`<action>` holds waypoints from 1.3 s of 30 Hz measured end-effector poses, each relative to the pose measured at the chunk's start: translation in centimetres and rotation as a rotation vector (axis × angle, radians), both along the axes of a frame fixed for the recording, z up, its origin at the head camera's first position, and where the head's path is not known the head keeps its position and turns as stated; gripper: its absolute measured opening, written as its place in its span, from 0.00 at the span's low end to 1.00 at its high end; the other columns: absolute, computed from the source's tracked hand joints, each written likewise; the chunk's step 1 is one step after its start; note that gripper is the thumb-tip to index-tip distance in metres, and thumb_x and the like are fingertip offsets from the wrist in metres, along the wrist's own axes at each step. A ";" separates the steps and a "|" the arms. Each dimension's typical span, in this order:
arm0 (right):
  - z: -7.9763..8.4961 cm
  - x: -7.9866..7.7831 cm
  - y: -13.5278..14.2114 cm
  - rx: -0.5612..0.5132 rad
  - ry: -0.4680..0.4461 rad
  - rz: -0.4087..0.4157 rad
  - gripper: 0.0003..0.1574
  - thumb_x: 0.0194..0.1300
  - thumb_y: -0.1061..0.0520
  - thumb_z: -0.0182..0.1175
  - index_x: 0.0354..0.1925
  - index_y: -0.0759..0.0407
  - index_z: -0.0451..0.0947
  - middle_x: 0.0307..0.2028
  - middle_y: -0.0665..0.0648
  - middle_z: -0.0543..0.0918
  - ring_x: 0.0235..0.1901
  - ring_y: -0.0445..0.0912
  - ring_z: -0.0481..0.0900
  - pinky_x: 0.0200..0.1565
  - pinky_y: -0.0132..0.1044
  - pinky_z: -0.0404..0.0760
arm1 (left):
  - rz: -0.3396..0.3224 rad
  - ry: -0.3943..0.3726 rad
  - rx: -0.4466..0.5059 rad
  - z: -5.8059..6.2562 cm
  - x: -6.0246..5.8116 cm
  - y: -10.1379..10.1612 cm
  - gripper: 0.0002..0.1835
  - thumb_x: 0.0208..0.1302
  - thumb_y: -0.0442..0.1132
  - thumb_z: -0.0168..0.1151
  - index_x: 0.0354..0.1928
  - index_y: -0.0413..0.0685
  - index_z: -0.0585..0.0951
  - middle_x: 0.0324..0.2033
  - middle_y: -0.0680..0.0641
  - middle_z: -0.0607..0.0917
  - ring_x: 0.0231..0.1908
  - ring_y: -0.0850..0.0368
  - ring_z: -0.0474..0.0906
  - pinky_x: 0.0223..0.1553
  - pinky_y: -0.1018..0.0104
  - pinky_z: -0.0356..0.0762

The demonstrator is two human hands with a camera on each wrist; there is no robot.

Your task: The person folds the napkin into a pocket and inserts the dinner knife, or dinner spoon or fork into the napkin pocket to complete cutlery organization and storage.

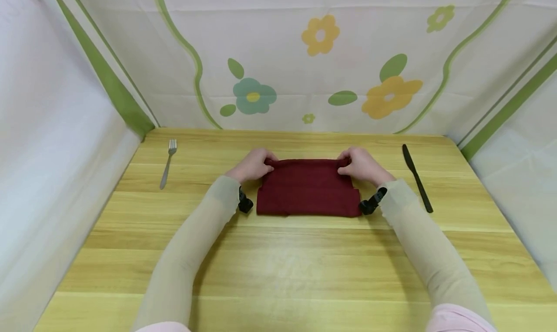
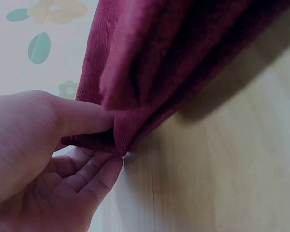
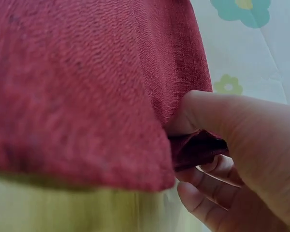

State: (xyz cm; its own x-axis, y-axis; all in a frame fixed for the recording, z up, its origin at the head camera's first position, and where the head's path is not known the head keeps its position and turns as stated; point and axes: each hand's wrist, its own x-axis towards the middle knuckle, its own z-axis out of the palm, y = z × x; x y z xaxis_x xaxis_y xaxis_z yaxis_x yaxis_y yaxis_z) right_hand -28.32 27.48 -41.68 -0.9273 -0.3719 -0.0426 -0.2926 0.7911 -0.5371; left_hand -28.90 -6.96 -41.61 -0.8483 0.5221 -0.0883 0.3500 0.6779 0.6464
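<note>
A dark red cloth napkin [image 1: 308,189], folded into a wide band with several layers, is in the middle of the wooden table. At its far left corner my left hand [image 1: 254,165] pinches the edge, thumb on top and fingers underneath, as the left wrist view shows with the cloth [image 2: 135,67] between them. My right hand [image 1: 362,165] pinches the far right corner the same way; in the right wrist view the thumb lies over the cloth [image 3: 77,96] and the curled fingers are below. The near part of the napkin is wider than the far part between the hands.
A silver fork [image 1: 168,163] lies on the table [image 1: 278,274] to the left, tines away from me. On the right lies a black knife [image 1: 417,177], slanted. White fabric with printed flowers [image 1: 320,35] hangs behind the table, and plain white fabric borders both sides.
</note>
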 end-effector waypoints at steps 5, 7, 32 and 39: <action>0.4 0.3 0.2 -0.029 0.004 -0.024 0.08 0.63 0.67 0.67 0.42 0.65 0.86 0.41 0.63 0.81 0.38 0.55 0.80 0.42 0.48 0.78 | 0.019 0.033 0.015 -0.1 -0.1 0.0 0.14 0.71 0.28 0.60 0.55 0.41 0.86 0.48 0.44 0.85 0.47 0.50 0.79 0.50 0.57 0.77; 0.7 0.4 0.2 -0.045 0.006 -0.038 0.06 0.64 0.68 0.66 0.40 0.64 0.84 0.40 0.63 0.83 0.37 0.54 0.81 0.41 0.47 0.78 | 0.026 0.053 0.022 0.0 -0.2 0.1 0.16 0.71 0.27 0.59 0.57 0.43 0.85 0.45 0.45 0.84 0.41 0.51 0.76 0.45 0.59 0.75; 4.4 8.0 0.6 -0.149 0.173 0.040 0.12 0.61 0.73 0.68 0.38 0.59 0.81 0.42 0.57 0.86 0.45 0.52 0.83 0.38 0.43 0.85 | -0.161 0.215 0.076 4.6 5.5 -2.1 0.10 0.64 0.36 0.73 0.47 0.47 0.88 0.42 0.52 0.83 0.41 0.56 0.77 0.44 0.60 0.77; 1.8 11.2 0.8 -0.230 0.177 0.074 0.16 0.58 0.74 0.70 0.37 0.57 0.81 0.46 0.58 0.85 0.49 0.56 0.83 0.42 0.43 0.86 | -0.211 0.168 0.000 2.2 7.6 -2.6 0.09 0.61 0.36 0.75 0.42 0.51 0.86 0.40 0.54 0.81 0.40 0.55 0.77 0.45 0.60 0.76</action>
